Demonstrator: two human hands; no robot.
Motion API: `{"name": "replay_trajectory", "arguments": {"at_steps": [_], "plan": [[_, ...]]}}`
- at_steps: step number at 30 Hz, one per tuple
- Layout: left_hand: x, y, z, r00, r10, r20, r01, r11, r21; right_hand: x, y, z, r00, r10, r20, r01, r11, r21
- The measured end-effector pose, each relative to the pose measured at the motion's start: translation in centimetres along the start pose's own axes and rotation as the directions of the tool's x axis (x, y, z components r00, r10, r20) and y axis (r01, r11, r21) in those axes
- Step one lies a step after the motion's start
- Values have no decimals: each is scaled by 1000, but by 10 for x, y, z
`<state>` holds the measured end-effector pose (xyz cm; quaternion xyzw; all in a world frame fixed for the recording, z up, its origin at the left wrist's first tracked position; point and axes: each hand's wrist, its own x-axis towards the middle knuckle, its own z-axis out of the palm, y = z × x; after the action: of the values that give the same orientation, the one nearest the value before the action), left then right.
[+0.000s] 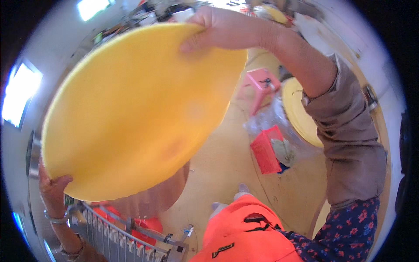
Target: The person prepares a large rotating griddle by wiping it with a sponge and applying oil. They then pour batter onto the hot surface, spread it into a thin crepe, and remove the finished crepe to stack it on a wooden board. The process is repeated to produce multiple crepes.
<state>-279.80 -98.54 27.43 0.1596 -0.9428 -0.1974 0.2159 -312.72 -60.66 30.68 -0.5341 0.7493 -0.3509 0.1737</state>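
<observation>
A large, thin yellow round sheet [144, 100] is stretched out in front of me, bending slightly between my two hands; its exact material cannot be told. My right hand [222, 30] grips its upper right edge, the thumb lying on the near face. At the lower left edge my left hand [54, 187], with a bangle at the wrist, pinches the rim between thumb and fingers. Just beneath the sheet's lower edge shows part of a brownish round surface [161, 190], mostly hidden by the sheet.
A grey metal frame with a row of white rollers [118, 236] stands at the lower left, red items behind it. On the floor are a pink stool [262, 85], a red basket [266, 150], crumpled transparent plastic [273, 115] and another yellow disc [301, 113].
</observation>
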Motion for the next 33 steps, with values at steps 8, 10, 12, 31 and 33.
{"name": "replay_trajectory", "arguments": {"at_steps": [8,10,12,31,33], "plan": [[71,216,71,927,341,157,-228,842,-488,-263,-52,-112,847,379,-372,-485,838,-251],[78,270,104,882,420,213,-272,824,-496,-323,-67,-125,803,468,-369,-571,782,-251],[84,329,142,835,495,240,-321,792,-519,-380,-75,-135,678,566,-469,-709,673,-212],[33,703,460,230,973,-28,-640,129,-757,-747,-8,-167,-30,639,-769,-914,294,280],[24,720,478,222,975,12,-600,146,-787,-760,0,-181,-43,694,-719,-873,323,364]]}}
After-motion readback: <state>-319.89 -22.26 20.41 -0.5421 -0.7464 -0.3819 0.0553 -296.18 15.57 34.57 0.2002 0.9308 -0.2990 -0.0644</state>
